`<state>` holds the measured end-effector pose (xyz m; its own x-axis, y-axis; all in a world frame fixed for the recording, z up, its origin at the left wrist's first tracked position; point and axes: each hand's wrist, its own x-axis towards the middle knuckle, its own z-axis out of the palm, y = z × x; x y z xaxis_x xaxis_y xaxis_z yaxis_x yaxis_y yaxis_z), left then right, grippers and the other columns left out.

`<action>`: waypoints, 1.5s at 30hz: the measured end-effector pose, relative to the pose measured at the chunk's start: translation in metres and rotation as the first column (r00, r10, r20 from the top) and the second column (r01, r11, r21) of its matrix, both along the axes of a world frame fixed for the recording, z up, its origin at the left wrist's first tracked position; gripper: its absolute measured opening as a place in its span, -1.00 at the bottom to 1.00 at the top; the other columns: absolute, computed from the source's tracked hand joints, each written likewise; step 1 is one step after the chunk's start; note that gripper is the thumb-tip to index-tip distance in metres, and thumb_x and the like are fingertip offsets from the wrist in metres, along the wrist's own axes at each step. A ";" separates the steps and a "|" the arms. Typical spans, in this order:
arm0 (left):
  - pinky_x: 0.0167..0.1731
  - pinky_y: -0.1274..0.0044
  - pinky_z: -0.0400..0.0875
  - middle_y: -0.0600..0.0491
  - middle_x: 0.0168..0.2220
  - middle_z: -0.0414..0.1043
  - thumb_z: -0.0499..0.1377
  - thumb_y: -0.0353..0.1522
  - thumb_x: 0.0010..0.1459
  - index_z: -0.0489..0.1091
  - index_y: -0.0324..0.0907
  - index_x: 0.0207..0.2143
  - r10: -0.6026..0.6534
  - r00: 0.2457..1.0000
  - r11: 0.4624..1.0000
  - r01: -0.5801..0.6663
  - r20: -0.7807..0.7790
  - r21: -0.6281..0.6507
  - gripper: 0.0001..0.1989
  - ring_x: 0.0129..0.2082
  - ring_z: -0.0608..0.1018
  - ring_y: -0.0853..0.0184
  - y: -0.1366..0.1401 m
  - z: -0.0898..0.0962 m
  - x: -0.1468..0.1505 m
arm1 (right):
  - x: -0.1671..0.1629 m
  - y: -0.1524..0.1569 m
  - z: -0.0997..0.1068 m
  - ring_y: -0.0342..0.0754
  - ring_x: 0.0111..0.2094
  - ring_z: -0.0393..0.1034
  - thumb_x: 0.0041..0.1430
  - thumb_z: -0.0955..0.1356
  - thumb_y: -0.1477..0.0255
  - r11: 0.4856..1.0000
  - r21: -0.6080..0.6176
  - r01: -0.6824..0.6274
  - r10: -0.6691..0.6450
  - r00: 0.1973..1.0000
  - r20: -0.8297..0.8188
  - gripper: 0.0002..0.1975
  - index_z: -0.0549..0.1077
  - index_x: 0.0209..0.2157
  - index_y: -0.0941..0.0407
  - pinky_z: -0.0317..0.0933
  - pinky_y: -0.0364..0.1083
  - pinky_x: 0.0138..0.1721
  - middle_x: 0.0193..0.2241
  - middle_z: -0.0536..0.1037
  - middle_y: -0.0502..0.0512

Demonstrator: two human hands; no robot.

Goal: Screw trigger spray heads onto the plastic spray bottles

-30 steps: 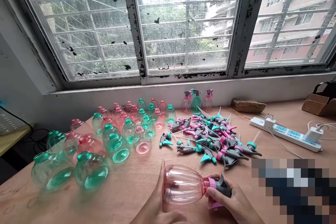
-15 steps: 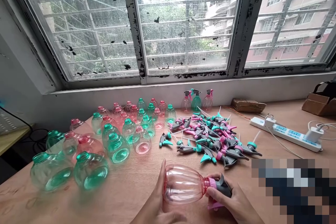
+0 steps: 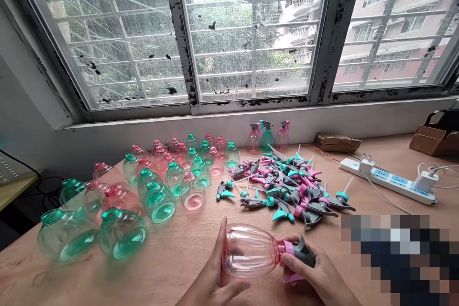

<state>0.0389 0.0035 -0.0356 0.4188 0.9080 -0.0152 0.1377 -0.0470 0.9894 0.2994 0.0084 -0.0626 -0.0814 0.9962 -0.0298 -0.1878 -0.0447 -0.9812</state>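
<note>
1. The left hand point(image 3: 215, 279) cups the base of a pink bottle point(image 3: 249, 251), fingers wrapped around it in a closed grip.
2. The right hand point(image 3: 317, 277) pinches the grey-and-pink spray head point(image 3: 299, 258) at the bottle's neck.
3. The bottle lies on its side, held low over the near edge of the wooden table point(image 3: 186, 258); it is clear, ribbed plastic with a rounded body.
4. Three assembled spray bottles point(image 3: 267, 136) stand by the wall.
5. Loose trigger heads point(image 3: 287, 186) form one pile; empty green and pink bottles point(image 3: 158, 186) cluster to the left, too many to count.
</note>
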 end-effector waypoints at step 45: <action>0.31 0.34 0.06 0.00 0.45 -0.12 0.35 -0.20 0.17 -0.40 0.12 0.43 0.017 1.000 1.000 -0.017 0.013 0.019 0.08 0.29 0.25 0.07 -0.001 0.002 0.000 | 0.003 0.001 -0.003 -0.03 -0.57 0.49 0.04 0.54 0.18 1.000 0.014 -0.013 0.014 1.000 -0.010 -0.59 0.48 -0.21 0.17 0.32 -0.08 -0.48 -0.60 0.63 0.00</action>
